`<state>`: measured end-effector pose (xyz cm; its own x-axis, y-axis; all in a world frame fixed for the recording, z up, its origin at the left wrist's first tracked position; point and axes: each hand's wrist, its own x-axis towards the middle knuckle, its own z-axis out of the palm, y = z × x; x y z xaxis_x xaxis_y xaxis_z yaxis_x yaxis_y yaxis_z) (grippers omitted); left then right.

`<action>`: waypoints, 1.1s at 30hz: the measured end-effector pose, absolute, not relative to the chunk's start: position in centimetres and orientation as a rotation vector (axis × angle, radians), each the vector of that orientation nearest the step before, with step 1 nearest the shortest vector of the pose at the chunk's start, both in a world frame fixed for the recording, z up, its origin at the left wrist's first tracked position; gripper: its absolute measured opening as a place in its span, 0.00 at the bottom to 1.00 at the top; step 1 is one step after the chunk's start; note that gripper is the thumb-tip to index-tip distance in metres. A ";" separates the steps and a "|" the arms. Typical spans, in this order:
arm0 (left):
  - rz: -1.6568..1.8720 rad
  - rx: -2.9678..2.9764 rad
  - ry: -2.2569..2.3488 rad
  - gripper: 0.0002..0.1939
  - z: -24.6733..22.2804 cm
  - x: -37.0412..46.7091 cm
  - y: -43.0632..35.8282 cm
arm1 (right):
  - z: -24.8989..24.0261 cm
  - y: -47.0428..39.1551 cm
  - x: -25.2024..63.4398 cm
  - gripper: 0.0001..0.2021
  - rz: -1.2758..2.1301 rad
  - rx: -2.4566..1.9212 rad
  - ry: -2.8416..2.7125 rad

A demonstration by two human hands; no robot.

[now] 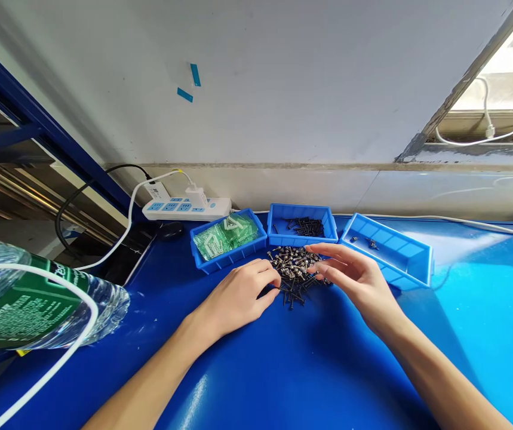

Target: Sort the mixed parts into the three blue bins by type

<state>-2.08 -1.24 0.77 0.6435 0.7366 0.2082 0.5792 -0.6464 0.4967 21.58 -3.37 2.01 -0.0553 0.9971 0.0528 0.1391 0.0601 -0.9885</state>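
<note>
A pile of black screws and silvery metal pieces [292, 269] lies on the blue table. At its left edge is my left hand [248, 292], its fingers curled with thumb and fingertips close together; anything between them is too small to make out. My right hand [358, 280] reaches over the pile's right side, thumb and fingers apart, holding nothing visible. Behind the pile, a blue bin [301, 241] contains black screws. The left bin [233, 257] holds green packets [227, 235], and a few small metal parts lie in the right bin [411, 276].
A white power strip [215, 208] with plugs stands against the wall. On the left, a large water bottle [54, 301] lies on its side with a white cable [86, 334] passing in front. A black object [171, 230] rests beside the left bin.
</note>
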 end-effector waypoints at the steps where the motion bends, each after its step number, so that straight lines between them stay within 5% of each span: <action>1: 0.562 2.455 1.046 0.05 0.9 -2.2 -1.2 | 2.1 -3.4 21.6 0.14 1.136 -1.239 -1.372; 16: 1.022 2.049 0.988 0.05 2.0 -1.8 -1.6 | 2.1 -4.3 20.4 0.12 1.079 -1.207 -1.660; 33: 0.894 2.059 0.852 0.08 2.1 -1.8 -1.9 | 0.9 -3.9 20.5 0.15 1.430 -1.130 -1.434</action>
<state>-1.81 -1.89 2.07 0.5402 0.7801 0.3156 0.2779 -0.5194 0.8081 20.52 -3.87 0.94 -0.2813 0.9582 -0.0520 0.0545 -0.0381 -0.9978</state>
